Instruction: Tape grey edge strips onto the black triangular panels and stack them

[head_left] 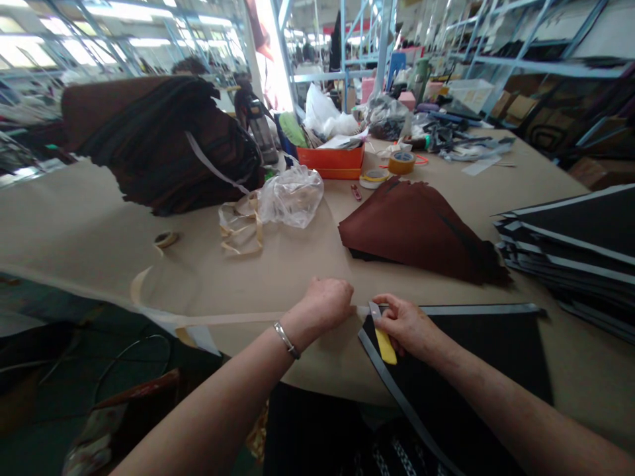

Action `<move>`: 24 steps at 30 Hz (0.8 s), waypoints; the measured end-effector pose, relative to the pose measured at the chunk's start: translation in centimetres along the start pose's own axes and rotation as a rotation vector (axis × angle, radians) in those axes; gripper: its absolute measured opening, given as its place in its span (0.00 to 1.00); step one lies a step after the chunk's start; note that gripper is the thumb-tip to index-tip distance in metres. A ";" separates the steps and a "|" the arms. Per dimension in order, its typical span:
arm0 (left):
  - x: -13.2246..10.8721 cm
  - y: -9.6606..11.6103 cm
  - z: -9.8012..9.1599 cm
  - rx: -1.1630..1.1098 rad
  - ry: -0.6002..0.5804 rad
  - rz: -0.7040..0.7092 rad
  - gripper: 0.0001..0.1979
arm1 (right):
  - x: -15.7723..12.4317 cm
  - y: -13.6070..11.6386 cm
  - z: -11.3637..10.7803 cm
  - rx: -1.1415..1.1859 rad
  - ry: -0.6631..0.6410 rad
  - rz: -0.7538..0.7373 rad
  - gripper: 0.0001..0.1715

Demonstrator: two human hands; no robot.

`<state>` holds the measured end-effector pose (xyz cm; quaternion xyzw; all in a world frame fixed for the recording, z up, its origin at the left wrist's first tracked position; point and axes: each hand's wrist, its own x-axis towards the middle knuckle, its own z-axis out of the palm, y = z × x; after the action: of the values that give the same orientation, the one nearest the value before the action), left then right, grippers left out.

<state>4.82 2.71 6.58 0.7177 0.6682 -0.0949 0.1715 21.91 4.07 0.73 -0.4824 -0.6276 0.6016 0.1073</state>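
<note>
My left hand [325,301] is closed in a fist over a pale strip of tape [238,318], which runs left along the table edge. A short stretch of it shows between my two hands. My right hand [409,325] grips a flat cutter knife [385,346] with a yellow handle and a grey metal end. That metal end is at the tape, by the corner of a black fabric panel [489,337]. Grey strips line the panel's top and left edges, and its lower part hangs over the table edge. The left fingertips are hidden.
A stack of brown pieces [417,228] lies ahead, with black panels [585,244] at right. A thick dark pile [163,142], a plastic bag [292,195], an orange box [330,162] and tape rolls [401,162] stand farther back. A small roll [166,239] sits left.
</note>
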 end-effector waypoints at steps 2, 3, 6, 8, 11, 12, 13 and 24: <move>-0.1 0.0 0.0 -0.032 -0.002 -0.001 0.08 | 0.0 0.1 0.1 -0.049 0.008 -0.003 0.24; -0.1 0.0 0.0 -0.056 -0.003 0.002 0.08 | 0.1 0.1 0.1 -0.088 0.018 -0.018 0.24; -0.5 0.4 0.1 -0.170 -0.020 0.063 0.09 | 0.2 0.0 0.4 -0.194 0.059 -0.096 0.21; -0.9 0.9 0.2 -0.267 -0.029 0.150 0.10 | 0.2 -0.3 0.6 -0.210 0.077 -0.144 0.17; -1.3 0.9 0.3 -0.369 0.042 0.221 0.13 | -0.3 -0.7 0.3 -0.170 0.077 -0.162 0.17; -1.4 0.5 0.4 -0.384 0.090 0.213 0.14 | -0.7 -0.8 -0.1 -0.146 0.072 -0.158 0.18; -1.4 -0.2 0.6 -0.396 0.148 0.187 0.15 | -1.3 -0.7 -0.8 -0.101 0.060 -0.149 0.19; -0.5 -6.8 6.4 -0.654 0.551 -0.141 0.16 | -17.0 10.0 -11.7 0.550 0.432 0.065 0.17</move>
<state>-1.39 0.25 0.06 0.5766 0.7313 0.3057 0.1983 43.77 -2.66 2.65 -0.5711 -0.3892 0.6354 0.3444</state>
